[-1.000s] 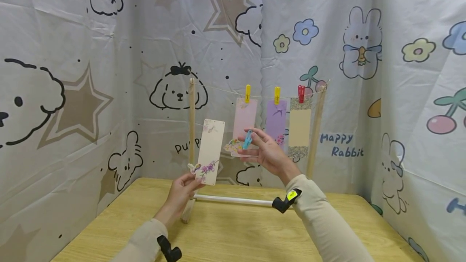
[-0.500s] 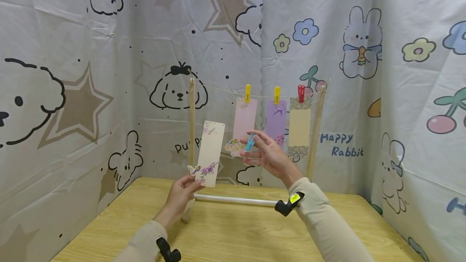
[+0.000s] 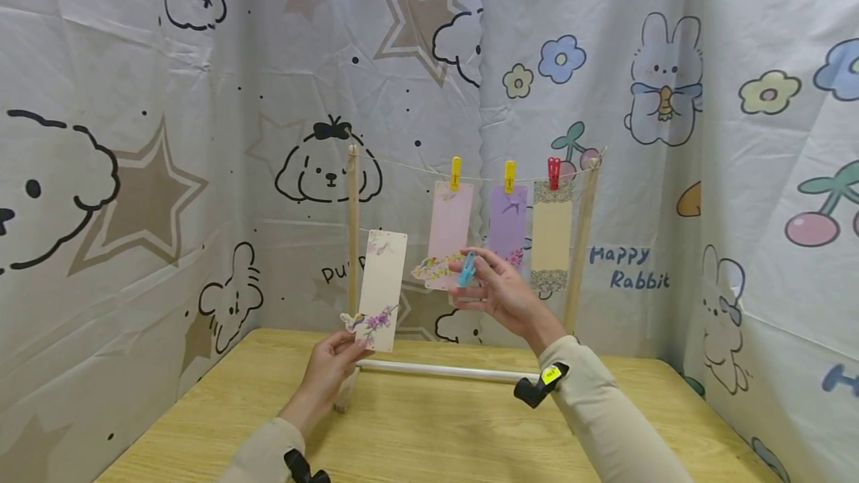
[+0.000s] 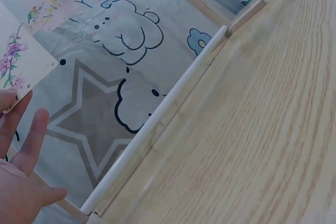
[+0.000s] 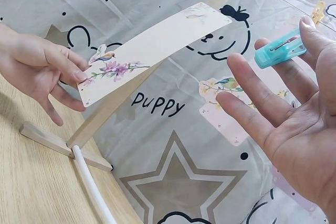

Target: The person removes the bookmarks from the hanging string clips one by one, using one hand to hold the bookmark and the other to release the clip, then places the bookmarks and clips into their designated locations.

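Observation:
My left hand [image 3: 329, 367] pinches a cream bookmark [image 3: 384, 282] by its lower end, thumb in front. Purple blossoms and a small bird decorate the card, which stands nearly upright below the string, apart from it. In my right hand [image 3: 506, 293] a light blue clothespin [image 5: 281, 48] is pinched between thumb and forefinger, the other fingers spread. Behind that hand hang a pink bookmark [image 3: 451, 218] under a yellow clothespin [image 3: 455, 173] and a purple bookmark [image 3: 508, 218] under another. A beige patterned bookmark [image 3: 552, 237] hangs from a red clothespin [image 3: 553, 173].
The string [image 3: 403, 166] runs between a left wooden post [image 3: 353, 222] and a right wooden post [image 3: 582, 244]. A white rod [image 3: 443, 370] joins the posts low down. Printed cloth [image 3: 416, 118] encloses the wooden table [image 3: 470, 431] at the back and sides.
The cream bookmark and my left hand have moved slightly down and to the left. My right hand, with the blue clothespin, has shifted a little right and down.

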Available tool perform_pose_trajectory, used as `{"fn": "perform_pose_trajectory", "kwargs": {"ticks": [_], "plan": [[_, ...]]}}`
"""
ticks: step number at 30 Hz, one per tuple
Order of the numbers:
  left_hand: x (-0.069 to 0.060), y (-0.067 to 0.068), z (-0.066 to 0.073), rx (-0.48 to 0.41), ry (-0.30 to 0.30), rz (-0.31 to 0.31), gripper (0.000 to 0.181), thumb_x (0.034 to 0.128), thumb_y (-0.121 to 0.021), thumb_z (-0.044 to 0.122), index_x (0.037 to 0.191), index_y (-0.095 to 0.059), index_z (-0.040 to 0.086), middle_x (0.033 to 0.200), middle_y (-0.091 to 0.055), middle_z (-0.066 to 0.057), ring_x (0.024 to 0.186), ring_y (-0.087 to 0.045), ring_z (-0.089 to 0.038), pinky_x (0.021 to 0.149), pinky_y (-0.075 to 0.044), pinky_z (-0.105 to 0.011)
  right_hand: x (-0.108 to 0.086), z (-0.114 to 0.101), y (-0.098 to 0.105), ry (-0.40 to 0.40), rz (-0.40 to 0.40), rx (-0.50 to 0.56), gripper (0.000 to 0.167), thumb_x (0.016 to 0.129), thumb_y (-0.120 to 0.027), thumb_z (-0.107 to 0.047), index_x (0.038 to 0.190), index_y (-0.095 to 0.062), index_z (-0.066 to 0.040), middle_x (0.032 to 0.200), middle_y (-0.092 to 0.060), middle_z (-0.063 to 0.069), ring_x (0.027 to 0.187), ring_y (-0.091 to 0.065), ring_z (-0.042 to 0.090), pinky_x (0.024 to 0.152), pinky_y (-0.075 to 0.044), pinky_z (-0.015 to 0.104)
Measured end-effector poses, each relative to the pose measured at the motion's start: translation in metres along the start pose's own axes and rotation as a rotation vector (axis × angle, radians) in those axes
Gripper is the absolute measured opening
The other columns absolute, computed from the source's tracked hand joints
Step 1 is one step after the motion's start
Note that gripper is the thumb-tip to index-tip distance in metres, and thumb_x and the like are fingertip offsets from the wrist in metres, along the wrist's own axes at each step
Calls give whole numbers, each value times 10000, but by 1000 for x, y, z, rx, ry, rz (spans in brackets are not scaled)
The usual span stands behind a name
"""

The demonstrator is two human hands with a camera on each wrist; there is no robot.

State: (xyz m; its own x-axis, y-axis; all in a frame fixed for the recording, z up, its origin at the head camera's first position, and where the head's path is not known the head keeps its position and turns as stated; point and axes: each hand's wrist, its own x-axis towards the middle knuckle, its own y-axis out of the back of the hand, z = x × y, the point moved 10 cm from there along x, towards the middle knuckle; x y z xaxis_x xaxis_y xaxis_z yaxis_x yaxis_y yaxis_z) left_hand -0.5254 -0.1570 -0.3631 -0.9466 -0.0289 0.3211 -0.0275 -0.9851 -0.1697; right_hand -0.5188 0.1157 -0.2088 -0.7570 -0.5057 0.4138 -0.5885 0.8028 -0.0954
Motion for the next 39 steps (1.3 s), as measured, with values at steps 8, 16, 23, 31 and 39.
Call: {"fn": "perform_pose_trajectory", "kwargs": {"ticks": [8,16,23,31,39], "plan": [[-4,3,-7,-7,19,23,164,1022,-669,98,1120,-632,-28,1022,-756,-112,971,-728,-204,915,-447,-436,-7,1,7,9,15,14,550,1133,-417,-293,1585,-269,-16,1573,-323,335,990,-733,273,955,-503,595],[-6,2,-8,-5,34,20,185,1012,-679,100,1142,-632,-22,1027,-759,-97,964,-723,-183,1008,-407,-537,-13,1,15,12,36,35,358,1130,-432,-295,1457,-475,-156,1550,-384,306,996,-736,273,911,-550,527],[-9,3,-11,-8,39,16,147,1011,-663,72,1122,-630,-18,1002,-758,-91,941,-726,-175,1007,-397,-554,-19,8,21,-1,43,22,385,1132,-428,-299,1485,-441,-146,1559,-367,305,1023,-727,293,972,-492,593],[-10,3,-15,-2,55,13,108,1006,-667,65,1091,-632,9,962,-761,-71,924,-724,-178,932,-434,-473,-26,14,26,8,39,22,429,1132,-430,-306,1529,-395,-148,1546,-390,293,1033,-723,298,974,-488,599],[-13,2,-18,20,50,14,99,1003,-672,69,1077,-647,9,952,-761,-65,921,-728,-175,910,-422,-453,-33,21,32,-15,61,27,349,1129,-451,-286,1453,-477,-159,1509,-452,254,1020,-721,301,957,-511,576]]}}
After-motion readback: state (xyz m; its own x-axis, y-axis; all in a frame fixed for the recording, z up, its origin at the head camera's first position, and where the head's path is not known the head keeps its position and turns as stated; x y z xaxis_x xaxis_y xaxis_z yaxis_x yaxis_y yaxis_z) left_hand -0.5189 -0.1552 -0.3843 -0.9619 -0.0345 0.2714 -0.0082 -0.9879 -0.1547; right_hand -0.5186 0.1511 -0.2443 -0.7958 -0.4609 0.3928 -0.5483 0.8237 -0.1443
